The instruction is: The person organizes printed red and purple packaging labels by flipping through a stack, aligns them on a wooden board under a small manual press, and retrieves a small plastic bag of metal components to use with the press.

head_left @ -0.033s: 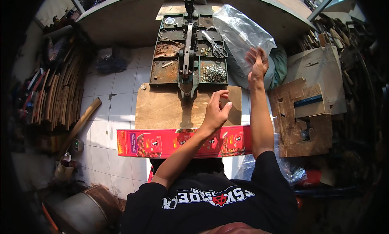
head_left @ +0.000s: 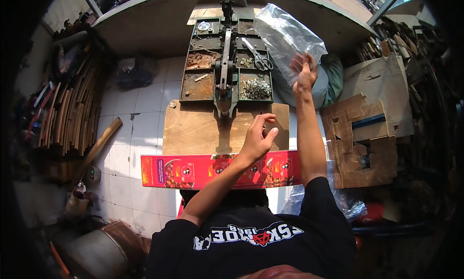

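Observation:
My left hand [head_left: 257,139] hovers over the right part of the wooden board [head_left: 193,129], fingers loosely curled and thumb apart; I see nothing in it. Farther right, my right hand [head_left: 305,77] is raised against the lower end of a clear plastic bag [head_left: 285,32]. Its fingers are bent but spread, and the plastic partly overlaps them. Across my lap lies a long red printed cardboard strip [head_left: 203,171], partly under my left forearm. Beyond the board stands a metal hand press [head_left: 225,61] with a long lever.
Green compartment trays [head_left: 195,85] flank the press, holding small metal parts [head_left: 255,88] and scissors [head_left: 261,59]. A stuffed sack [head_left: 331,80] sits under the bag. Cut-out wooden panels [head_left: 338,134] lean at right; stacked boards [head_left: 72,119] and a wooden stick [head_left: 101,139] are at left.
My right hand has shifted very slightly left and up at the bag. My left hand has moved slightly down, towards me. The whole view has shifted a few pixels.

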The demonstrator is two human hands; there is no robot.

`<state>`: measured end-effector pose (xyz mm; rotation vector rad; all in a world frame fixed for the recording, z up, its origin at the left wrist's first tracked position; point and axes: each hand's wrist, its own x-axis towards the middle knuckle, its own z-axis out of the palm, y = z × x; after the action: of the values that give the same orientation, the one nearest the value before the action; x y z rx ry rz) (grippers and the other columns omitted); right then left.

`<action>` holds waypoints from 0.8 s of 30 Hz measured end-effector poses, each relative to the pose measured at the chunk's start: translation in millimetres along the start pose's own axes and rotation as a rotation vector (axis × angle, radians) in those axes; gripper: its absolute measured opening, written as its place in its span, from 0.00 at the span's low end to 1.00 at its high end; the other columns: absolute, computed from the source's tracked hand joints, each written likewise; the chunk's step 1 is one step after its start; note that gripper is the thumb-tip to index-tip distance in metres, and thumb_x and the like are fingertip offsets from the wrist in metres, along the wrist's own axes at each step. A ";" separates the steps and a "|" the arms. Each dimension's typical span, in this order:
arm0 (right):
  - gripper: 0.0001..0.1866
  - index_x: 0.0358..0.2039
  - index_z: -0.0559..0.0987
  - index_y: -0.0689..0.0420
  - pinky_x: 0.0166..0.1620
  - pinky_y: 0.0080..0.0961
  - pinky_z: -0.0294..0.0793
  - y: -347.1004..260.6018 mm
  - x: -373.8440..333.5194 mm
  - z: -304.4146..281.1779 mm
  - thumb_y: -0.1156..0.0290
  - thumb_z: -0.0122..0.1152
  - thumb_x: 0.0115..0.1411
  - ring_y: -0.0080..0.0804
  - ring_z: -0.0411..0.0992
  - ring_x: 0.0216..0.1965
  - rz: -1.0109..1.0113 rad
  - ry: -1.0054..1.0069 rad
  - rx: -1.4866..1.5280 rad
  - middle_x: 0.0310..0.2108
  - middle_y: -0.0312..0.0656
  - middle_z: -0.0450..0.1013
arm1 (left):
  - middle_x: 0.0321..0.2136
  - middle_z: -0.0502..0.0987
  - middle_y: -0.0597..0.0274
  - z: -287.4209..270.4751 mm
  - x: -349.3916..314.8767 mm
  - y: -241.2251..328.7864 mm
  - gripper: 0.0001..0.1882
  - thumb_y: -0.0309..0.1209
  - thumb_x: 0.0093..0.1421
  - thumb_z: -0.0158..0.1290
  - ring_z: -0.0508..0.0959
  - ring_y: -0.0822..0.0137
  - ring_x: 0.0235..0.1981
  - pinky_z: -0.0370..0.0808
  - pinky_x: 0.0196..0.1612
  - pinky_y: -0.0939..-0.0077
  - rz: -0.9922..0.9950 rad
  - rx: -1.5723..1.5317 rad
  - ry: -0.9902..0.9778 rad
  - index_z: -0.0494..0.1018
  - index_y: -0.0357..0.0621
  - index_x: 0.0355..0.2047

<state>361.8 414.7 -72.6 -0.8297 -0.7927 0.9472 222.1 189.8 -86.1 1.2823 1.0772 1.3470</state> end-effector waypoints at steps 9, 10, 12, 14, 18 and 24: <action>0.15 0.51 0.67 0.58 0.36 0.36 0.79 118.8 100.9 113.2 0.69 0.53 0.66 0.34 0.74 0.34 -0.008 0.104 0.182 0.40 0.46 0.74 | 0.38 0.76 0.60 -59.5 -55.5 44.3 0.13 0.24 0.61 0.53 0.73 0.78 0.27 0.71 0.30 0.83 -0.059 0.078 -0.194 0.71 0.37 0.47; 0.26 0.55 0.63 0.62 0.46 0.35 0.73 130.6 95.3 126.9 0.65 0.58 0.62 0.37 0.71 0.43 0.095 0.155 0.073 0.46 0.48 0.70 | 0.38 0.76 0.60 -70.0 -62.2 46.0 0.13 0.25 0.61 0.53 0.73 0.78 0.28 0.72 0.30 0.82 -0.083 0.104 -0.189 0.71 0.37 0.47; 0.47 0.60 0.56 0.69 0.62 0.38 0.60 139.3 90.1 134.7 0.53 0.70 0.52 0.47 0.61 0.60 0.237 0.333 -0.293 0.58 0.56 0.60 | 0.38 0.77 0.60 -88.0 -72.1 48.0 0.14 0.25 0.62 0.52 0.75 0.76 0.29 0.73 0.33 0.83 -0.083 0.164 -0.202 0.70 0.36 0.48; 0.45 0.60 0.57 0.65 0.60 0.38 0.62 142.7 71.4 128.1 0.57 0.71 0.49 0.50 0.61 0.59 0.229 0.342 -0.545 0.58 0.59 0.59 | 0.40 0.77 0.59 -105.0 -90.0 45.7 0.14 0.25 0.62 0.52 0.75 0.76 0.31 0.73 0.35 0.82 -0.081 0.105 -0.156 0.70 0.36 0.48; 0.38 0.60 0.61 0.63 0.57 0.32 0.64 109.0 32.0 63.6 0.63 0.67 0.52 0.41 0.64 0.55 0.146 -0.002 -0.392 0.57 0.56 0.61 | 0.42 0.77 0.57 -145.1 -120.1 41.8 0.14 0.23 0.64 0.49 0.76 0.74 0.34 0.74 0.39 0.80 -0.183 0.051 -0.065 0.69 0.36 0.49; 0.24 0.52 0.73 0.65 0.50 0.21 0.69 -3.5 -63.9 -50.8 0.62 0.61 0.61 0.26 0.72 0.46 0.249 -0.385 -0.609 0.46 0.45 0.75 | 0.37 0.78 0.58 -204.3 -174.3 31.4 0.11 0.26 0.65 0.49 0.77 0.72 0.35 0.75 0.40 0.78 -0.112 0.037 0.405 0.71 0.38 0.47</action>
<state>383.0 343.0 -105.8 -1.3151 -1.3727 1.1205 15.6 15.5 -95.2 0.9787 1.4334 1.5445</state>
